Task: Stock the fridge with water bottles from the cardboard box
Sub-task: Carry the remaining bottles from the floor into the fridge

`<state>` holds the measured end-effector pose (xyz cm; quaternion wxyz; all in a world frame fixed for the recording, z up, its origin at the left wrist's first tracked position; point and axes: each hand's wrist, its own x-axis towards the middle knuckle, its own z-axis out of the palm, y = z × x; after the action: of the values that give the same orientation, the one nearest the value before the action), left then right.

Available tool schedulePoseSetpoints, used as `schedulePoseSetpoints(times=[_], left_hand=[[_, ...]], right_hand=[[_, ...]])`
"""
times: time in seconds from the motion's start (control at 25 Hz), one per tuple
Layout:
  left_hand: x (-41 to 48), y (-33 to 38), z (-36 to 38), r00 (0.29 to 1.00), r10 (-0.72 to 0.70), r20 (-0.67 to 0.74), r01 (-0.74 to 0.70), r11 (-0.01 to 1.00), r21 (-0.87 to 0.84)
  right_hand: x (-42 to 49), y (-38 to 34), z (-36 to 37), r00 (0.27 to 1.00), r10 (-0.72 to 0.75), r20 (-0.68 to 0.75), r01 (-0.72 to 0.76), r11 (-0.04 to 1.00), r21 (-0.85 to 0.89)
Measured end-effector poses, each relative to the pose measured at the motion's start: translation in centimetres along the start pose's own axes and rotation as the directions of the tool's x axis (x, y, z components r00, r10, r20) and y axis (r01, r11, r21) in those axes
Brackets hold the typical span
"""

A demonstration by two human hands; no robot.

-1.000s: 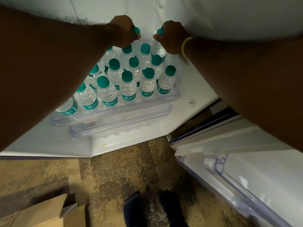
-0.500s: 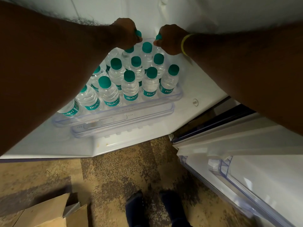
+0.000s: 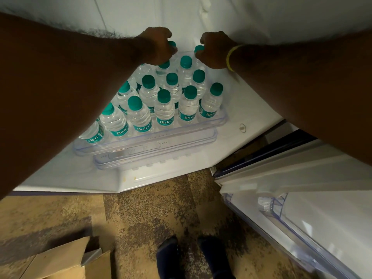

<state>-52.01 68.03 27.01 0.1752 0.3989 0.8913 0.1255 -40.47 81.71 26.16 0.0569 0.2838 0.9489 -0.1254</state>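
Observation:
Several small clear water bottles [image 3: 165, 111] with teal caps and teal labels stand upright in rows on a clear fridge shelf tray [image 3: 222, 121]. At the back of the rows, my left hand [image 3: 159, 45] grips the capped top of a water bottle [image 3: 172, 44]. My right hand [image 3: 214, 50], with a yellow band on the wrist, grips the top of another water bottle [image 3: 198, 48] beside it. Both held bottles are mostly hidden behind my hands. A corner of the cardboard box [image 3: 66, 262] shows at the bottom left.
The open fridge door [image 3: 302, 198] stands at the right, with a clear door rack [image 3: 281, 210] on it. A second clear shelf edge [image 3: 157, 156] lies below the tray. My feet [image 3: 193, 256] stand on brown speckled carpet.
Both hands have sunk slightly with their bottles toward the back row of the tray. The view has shifted a little.

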Motion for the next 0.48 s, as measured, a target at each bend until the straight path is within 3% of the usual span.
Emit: schedulePoseSetpoints(times=[0.16,0.32,0.48], left_hand=[[-2.4,-0.2,0.2,0.987,0.056,-0.150,-0.062,0.998,-0.032],[-6.9,-0.6,1.1,0.946,0.129,-0.297,-0.102,0.989,0.102],[-11.1,-1.6,1.7,0.945,0.182,-0.272,-0.117,0.964,0.238]], right_hand=[[-2.2,-0.3,0.1,0.995,-0.012,-0.100,0.017,0.999,0.045],[-5.2,-0.8,0.4,0.974,-0.054,-0.221,0.061,0.998,0.023],[-8.8,-2.1,0.5,0.956,-0.115,-0.270,0.120,0.993,-0.001]])
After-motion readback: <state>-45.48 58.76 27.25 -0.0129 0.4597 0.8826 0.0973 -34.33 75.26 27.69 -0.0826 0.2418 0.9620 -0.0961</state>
